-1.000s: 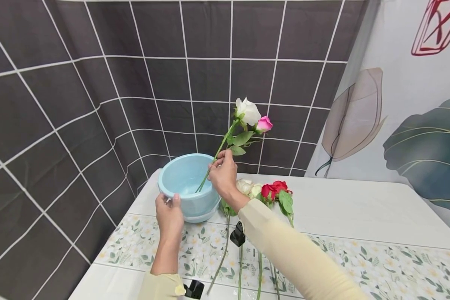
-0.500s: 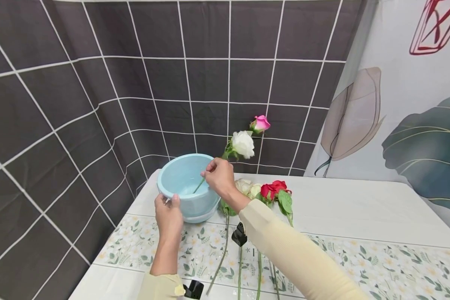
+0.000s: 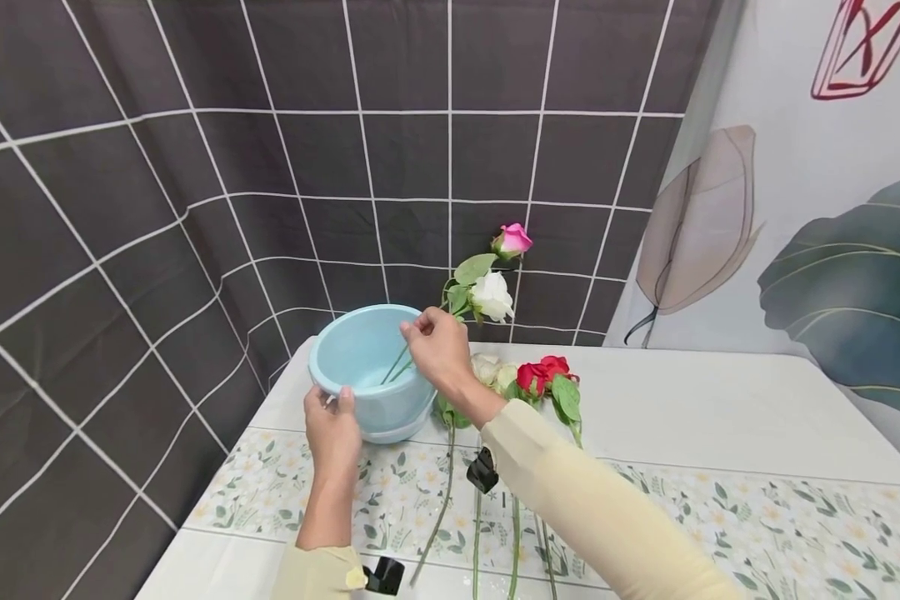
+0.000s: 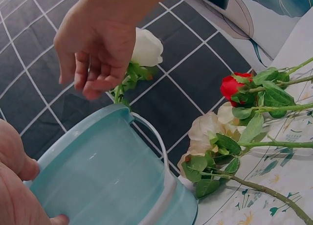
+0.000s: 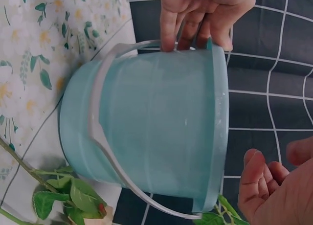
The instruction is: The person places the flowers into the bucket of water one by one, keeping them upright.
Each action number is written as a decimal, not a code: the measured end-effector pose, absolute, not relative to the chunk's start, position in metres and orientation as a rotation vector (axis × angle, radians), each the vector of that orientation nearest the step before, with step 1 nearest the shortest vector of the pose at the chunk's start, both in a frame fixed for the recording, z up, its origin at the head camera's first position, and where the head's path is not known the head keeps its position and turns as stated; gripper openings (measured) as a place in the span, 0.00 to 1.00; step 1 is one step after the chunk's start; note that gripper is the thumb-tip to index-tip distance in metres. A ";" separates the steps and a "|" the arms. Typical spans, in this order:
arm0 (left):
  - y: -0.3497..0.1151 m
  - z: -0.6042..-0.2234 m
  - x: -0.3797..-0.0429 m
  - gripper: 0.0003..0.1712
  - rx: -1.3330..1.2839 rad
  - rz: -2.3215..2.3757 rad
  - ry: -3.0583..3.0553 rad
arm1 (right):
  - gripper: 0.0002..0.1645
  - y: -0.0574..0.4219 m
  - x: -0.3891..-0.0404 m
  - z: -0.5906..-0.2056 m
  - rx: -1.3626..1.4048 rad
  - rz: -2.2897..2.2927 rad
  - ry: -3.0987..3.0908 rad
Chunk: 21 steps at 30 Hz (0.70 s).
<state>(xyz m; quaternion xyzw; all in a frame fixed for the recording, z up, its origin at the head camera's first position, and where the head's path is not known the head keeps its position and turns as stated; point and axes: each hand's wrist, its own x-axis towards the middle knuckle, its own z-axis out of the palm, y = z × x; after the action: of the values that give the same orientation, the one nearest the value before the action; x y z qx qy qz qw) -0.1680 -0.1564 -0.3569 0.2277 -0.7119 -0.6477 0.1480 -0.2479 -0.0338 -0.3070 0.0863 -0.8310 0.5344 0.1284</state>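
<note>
A light blue bucket [image 3: 378,408] stands at the left of the table; its pale handle [image 5: 100,98] hangs down against the side. My left hand [image 3: 332,429] grips the rim at the near left, thumb over the edge. Inside the bucket lean two thin stems [image 3: 396,367]. A white rose [image 3: 492,296] and a pink rose [image 3: 513,240] with leaves stick out past the far right rim. My right hand [image 3: 442,354] hovers over that rim, fingers loosely bent; the right wrist view shows thumb and fingers [image 5: 255,173] apart, with nothing between them.
Red roses [image 3: 543,375] and cream roses [image 3: 486,367] lie right of the bucket, their long stems [image 3: 438,525] pointing to the near edge. A dark tile-patterned backdrop [image 3: 405,158] rises close behind the table. The tablecloth [image 3: 690,408] has a floral band.
The white rose has sunk from high above the right hand to just above the rim, leaning right. The right hand has let go of its stem. The left hand has stayed on the rim.
</note>
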 end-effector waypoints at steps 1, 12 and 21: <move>-0.156 -0.356 -0.168 0.34 0.659 -1.863 -2.047 | 0.12 -0.033 -0.247 -0.306 0.249 1.549 -2.414; -0.157 -0.358 -0.168 0.33 0.655 -1.876 -2.027 | 0.12 -0.015 -0.238 -0.299 0.271 1.514 -2.392; -0.157 -0.357 -0.169 0.32 0.644 -1.872 -2.027 | 0.13 0.017 -0.234 -0.295 0.288 1.585 -2.350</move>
<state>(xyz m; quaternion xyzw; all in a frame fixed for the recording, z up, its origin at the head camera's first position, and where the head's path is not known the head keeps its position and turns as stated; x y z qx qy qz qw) -0.1688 -0.1572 -0.3572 0.2246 -0.7069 -0.6528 0.1537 -0.2336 0.0166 -0.2947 0.1000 -0.8160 0.5504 0.1458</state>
